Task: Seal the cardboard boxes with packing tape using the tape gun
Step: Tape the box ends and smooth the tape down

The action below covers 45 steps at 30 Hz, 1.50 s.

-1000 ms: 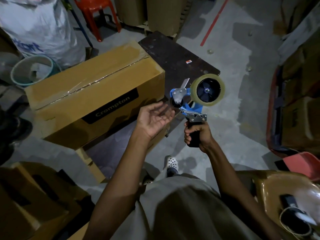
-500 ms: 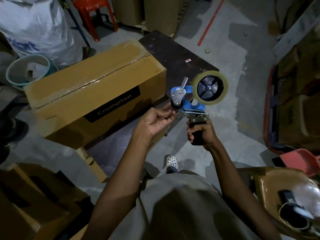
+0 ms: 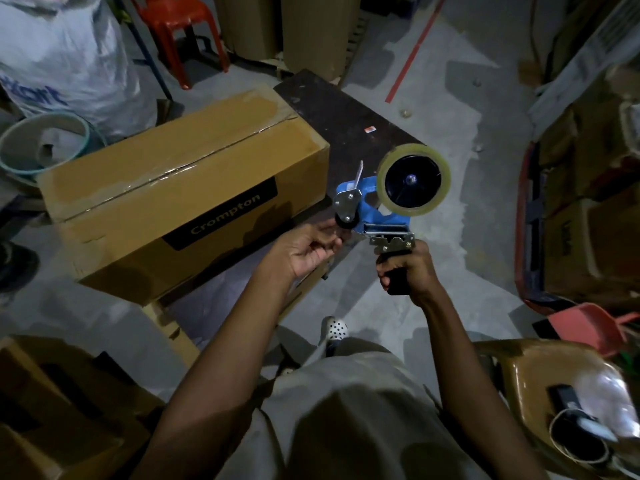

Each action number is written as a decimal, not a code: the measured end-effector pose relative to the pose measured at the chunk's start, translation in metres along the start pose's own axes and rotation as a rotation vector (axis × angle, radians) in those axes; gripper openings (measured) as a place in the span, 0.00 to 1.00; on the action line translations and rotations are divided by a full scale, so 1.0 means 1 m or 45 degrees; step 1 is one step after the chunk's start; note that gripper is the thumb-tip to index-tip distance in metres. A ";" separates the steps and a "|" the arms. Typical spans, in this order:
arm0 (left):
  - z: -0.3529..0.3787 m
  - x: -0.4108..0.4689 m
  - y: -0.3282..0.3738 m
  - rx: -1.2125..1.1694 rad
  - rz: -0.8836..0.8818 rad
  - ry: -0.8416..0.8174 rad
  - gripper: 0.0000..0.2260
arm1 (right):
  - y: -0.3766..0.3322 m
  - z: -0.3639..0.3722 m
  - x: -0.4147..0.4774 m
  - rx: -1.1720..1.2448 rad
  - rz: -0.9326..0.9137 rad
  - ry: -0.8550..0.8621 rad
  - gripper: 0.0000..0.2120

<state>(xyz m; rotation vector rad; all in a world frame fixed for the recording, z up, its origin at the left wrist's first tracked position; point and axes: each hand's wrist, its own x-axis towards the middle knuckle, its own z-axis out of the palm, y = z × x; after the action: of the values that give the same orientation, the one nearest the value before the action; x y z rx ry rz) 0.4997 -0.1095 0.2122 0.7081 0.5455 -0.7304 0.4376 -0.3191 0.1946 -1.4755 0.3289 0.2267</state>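
Left hand (image 3: 306,249) has closed from open palm onto the tape gun (image 3: 372,207), fingers pinching at its front roller; tape end possibly caught, too dim to tell. Right hand (image 3: 408,271) wraps the handle. Gun held just right of the box (image 3: 180,202). Gun likely rigid and light, film sticky: grip the handle.

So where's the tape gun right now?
The tape gun is mid-picture in the head view, gripped by the right hand, just right of the Crompton box.
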 end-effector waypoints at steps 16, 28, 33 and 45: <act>0.053 0.041 0.184 1.163 0.110 0.181 0.11 | -0.057 0.014 0.105 -0.327 -0.291 0.021 0.08; 0.061 0.146 0.324 1.239 0.027 0.309 0.09 | -0.082 0.012 0.232 -0.694 -0.329 0.226 0.12; 0.052 0.163 0.411 1.381 0.140 0.444 0.18 | -0.078 0.026 0.242 -0.737 -0.269 0.331 0.06; 0.028 0.230 0.467 1.609 0.263 0.329 0.26 | -0.081 0.093 0.255 -0.957 -0.406 0.033 0.18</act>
<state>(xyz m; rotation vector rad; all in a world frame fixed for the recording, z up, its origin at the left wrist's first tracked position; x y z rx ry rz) 1.0008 0.0275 0.2570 2.0200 0.1725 -0.7470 0.7118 -0.2463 0.1864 -2.2464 0.0114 0.0703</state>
